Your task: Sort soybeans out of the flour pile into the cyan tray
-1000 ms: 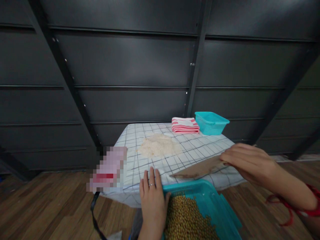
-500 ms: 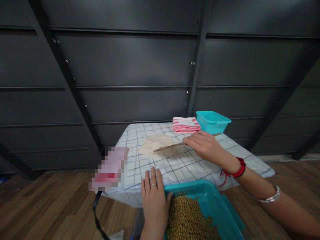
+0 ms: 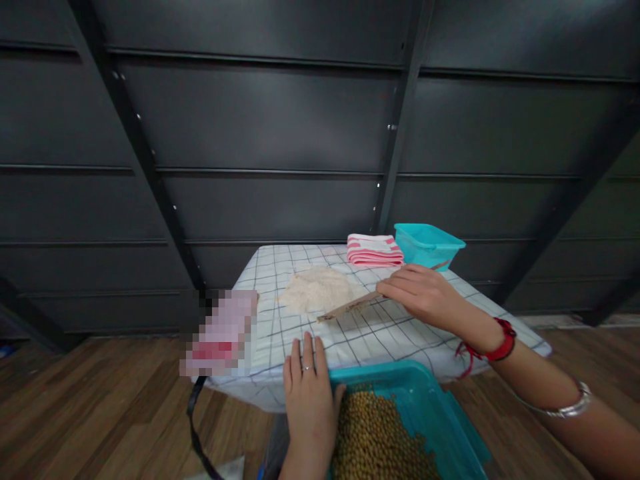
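Observation:
My right hand [image 3: 425,293] is closed on a flat brown cardboard strip [image 3: 350,307], held edge-down on the checked tablecloth [image 3: 280,333] just right of a pale heap of rice [image 3: 317,290]. A red cord and a metal bangle ring that arm. My left hand [image 3: 309,393], with a ring on one finger, grips the left rim of a teal tray [image 3: 425,393] at the table's near edge. Yellow-brown beans [image 3: 375,440] fill this tray.
At the table's far side lie a folded pink-and-white striped towel [image 3: 374,250] and a small teal tub [image 3: 427,243]. A blurred pink-red object [image 3: 223,333] sits at the left edge, with a black strap [image 3: 197,427] hanging below. Dark metal panels stand behind; wooden floor surrounds.
My right hand carried the cardboard strip from the near edge out to the rice heap, then drew it slightly back toward me. My left hand stayed on the tray rim.

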